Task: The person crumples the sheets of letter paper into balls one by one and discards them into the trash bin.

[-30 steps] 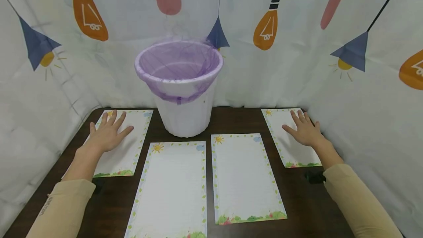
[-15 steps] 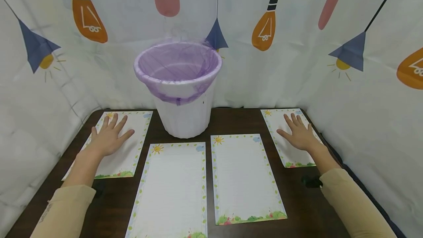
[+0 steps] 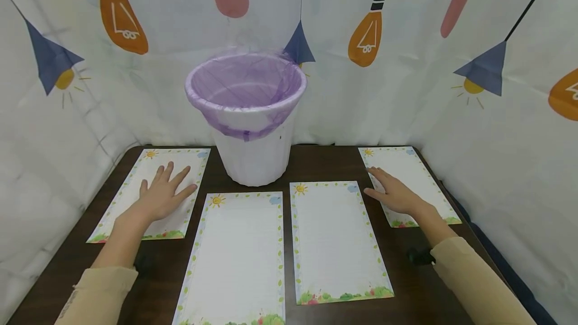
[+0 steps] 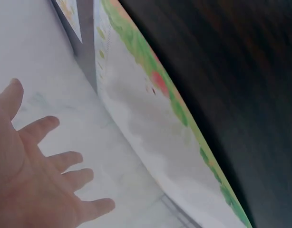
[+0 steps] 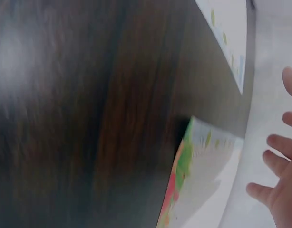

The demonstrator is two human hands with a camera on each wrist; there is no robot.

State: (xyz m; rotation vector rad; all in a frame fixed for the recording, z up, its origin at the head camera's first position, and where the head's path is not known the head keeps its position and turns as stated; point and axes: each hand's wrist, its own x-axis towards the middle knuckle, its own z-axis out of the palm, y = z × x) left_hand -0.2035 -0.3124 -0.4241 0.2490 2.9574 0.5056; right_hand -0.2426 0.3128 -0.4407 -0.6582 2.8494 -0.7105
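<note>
My left hand (image 3: 160, 197), fingers spread and holding nothing, hovers over the far left sheet of decorated paper (image 3: 131, 184); its shadow falls on that sheet. In the left wrist view the hand (image 4: 36, 175) shows its palm above the paper (image 4: 150, 128). My right hand (image 3: 395, 193) is stretched out over the left edge of the far right sheet (image 3: 417, 179), with nothing in it. The right wrist view shows its fingers apart and raised over the paper (image 5: 208, 175). Each sheet has a sun, a leafy border and green bushes along the bottom.
Two more such sheets, the front left one (image 3: 239, 260) and the front right one (image 3: 338, 245), lie on the dark wooden table (image 3: 424, 290). At the back stands a white bin (image 3: 255, 159) with a purple liner (image 3: 246, 84). A printed curtain (image 3: 329, 114) encloses the table.
My left hand has moved right and slightly toward me over its sheet. My right hand has shifted left to its sheet's left edge. The papers and bin stay in place.
</note>
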